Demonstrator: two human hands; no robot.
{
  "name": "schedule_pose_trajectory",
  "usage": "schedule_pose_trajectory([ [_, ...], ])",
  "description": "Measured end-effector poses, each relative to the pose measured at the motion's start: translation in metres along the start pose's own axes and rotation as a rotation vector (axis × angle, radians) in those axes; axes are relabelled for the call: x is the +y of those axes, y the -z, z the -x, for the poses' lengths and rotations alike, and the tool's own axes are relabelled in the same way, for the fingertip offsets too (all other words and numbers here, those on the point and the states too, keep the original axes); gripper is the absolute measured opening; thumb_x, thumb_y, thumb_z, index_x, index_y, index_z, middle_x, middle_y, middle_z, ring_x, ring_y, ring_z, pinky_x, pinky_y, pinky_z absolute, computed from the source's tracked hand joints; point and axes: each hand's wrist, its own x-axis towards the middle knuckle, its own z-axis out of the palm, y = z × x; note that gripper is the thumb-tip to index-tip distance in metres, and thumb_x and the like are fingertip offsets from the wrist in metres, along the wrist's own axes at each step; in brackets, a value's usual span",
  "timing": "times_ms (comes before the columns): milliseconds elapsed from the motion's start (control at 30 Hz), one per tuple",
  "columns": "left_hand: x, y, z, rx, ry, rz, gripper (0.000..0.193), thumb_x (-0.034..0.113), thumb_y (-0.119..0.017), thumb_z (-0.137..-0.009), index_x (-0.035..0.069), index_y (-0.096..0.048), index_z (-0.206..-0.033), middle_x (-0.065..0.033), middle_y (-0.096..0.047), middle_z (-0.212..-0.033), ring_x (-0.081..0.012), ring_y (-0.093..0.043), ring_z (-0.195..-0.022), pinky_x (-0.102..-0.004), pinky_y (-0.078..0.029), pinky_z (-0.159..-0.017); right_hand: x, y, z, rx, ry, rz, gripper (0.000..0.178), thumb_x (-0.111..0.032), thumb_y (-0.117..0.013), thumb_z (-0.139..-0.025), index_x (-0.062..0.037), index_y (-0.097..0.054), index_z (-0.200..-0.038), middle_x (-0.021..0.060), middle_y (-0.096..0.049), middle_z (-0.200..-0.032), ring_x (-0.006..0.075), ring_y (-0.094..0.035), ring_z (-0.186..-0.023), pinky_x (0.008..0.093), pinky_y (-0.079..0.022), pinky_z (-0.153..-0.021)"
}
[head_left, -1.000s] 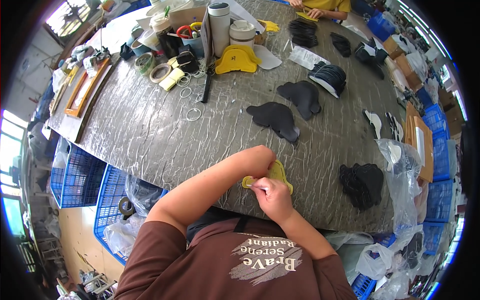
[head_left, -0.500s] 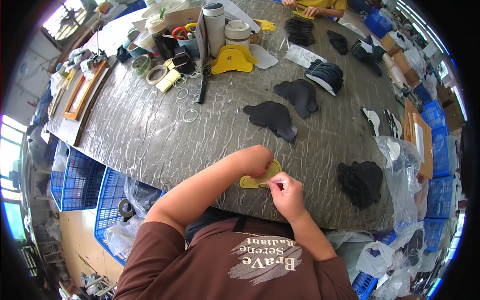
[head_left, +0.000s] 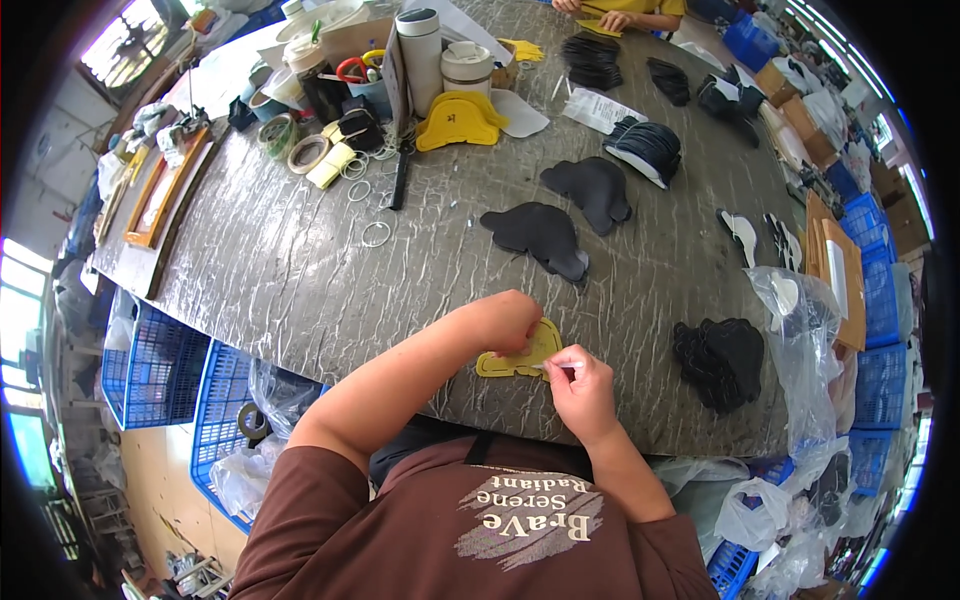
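Observation:
A yellow curved template (head_left: pixel 540 346) with a dark line along its edge lies flat near the table's front edge. My left hand (head_left: pixel 512 322) bends over its left part, fingers curled down and pressing on it; the fingertips are mostly hidden. From the lower right my right hand (head_left: pixel 582 388) pinches a thin white pen-like tool (head_left: pixel 568 366), its tip at the template's lower right edge. Whatever lies under the template cannot be made out. Beyond my hands are two dark, wavy-edged stacks of pieces, one nearer (head_left: pixel 538 238) and one farther (head_left: pixel 590 190).
A stack of black pieces (head_left: pixel 718 364) lies right of my hands. Farther back are a yellow template stack (head_left: pixel 460 122), a white flask (head_left: pixel 420 60), tape rolls (head_left: pixel 308 154) and a black bar (head_left: pixel 400 178). Blue baskets (head_left: pixel 222 420) flank the table (head_left: pixel 300 270). A co-worker's hands (head_left: pixel 615 20) work opposite.
My right hand with the white tool has shifted slightly right along the template's lower edge. The left hand stays on the template. The whole view has shifted a little.

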Motion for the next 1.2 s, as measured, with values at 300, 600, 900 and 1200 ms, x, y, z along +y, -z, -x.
schedule_pose_trajectory([
  [300, -0.002, -0.002, 0.000, 0.035, -0.041, -0.022, 0.017, 0.012, -0.071, -0.067, 0.002, -0.064, -0.079, -0.0135, -0.065, -0.069, -0.0281, -0.065, -0.066, -0.0382, -0.050, -0.060, -0.005, 0.002, 0.001, 0.030, -0.006, -0.032, 0.013, -0.001, -0.068, -0.081, -0.0029, -0.055, -0.080, 0.0127, -0.061, -0.069, 0.0284, -0.060, -0.060, 0.0341, -0.046, -0.055],
  [600, -0.003, -0.002, 0.000, 0.009, -0.010, -0.001, 0.020, 0.013, -0.072, -0.068, 0.001, -0.064, -0.082, -0.0138, -0.066, -0.072, -0.0266, -0.066, -0.067, -0.0371, -0.051, -0.061, -0.005, 0.013, 0.009, 0.076, -0.040, -0.044, 0.011, 0.000, -0.067, -0.082, -0.0019, -0.056, -0.080, 0.0125, -0.061, -0.069, 0.0243, -0.060, -0.059, 0.0321, -0.047, -0.055],
  [900, 0.006, 0.002, 0.004, -0.010, 0.055, 0.004, 0.021, 0.013, -0.073, -0.069, 0.002, -0.063, -0.083, -0.0139, -0.067, -0.080, -0.0270, -0.066, -0.076, -0.0380, -0.051, -0.068, -0.001, 0.028, 0.021, 0.102, -0.075, -0.001, 0.010, 0.001, -0.065, -0.083, -0.0013, -0.056, -0.080, 0.0123, -0.062, -0.069, 0.0232, -0.061, -0.060, 0.0321, -0.048, -0.055],
  [1200, -0.005, -0.009, 0.010, 0.393, -0.076, -0.041, 0.029, 0.010, -0.079, -0.066, 0.002, -0.063, -0.089, -0.0106, -0.063, -0.086, -0.0243, -0.063, -0.082, -0.0349, -0.049, -0.070, 0.009, 0.050, 0.003, 0.249, -0.032, 0.053, 0.007, 0.003, -0.053, -0.088, 0.0000, -0.053, -0.094, 0.0124, -0.061, -0.076, 0.0235, -0.062, -0.066, 0.0328, -0.049, -0.061],
])
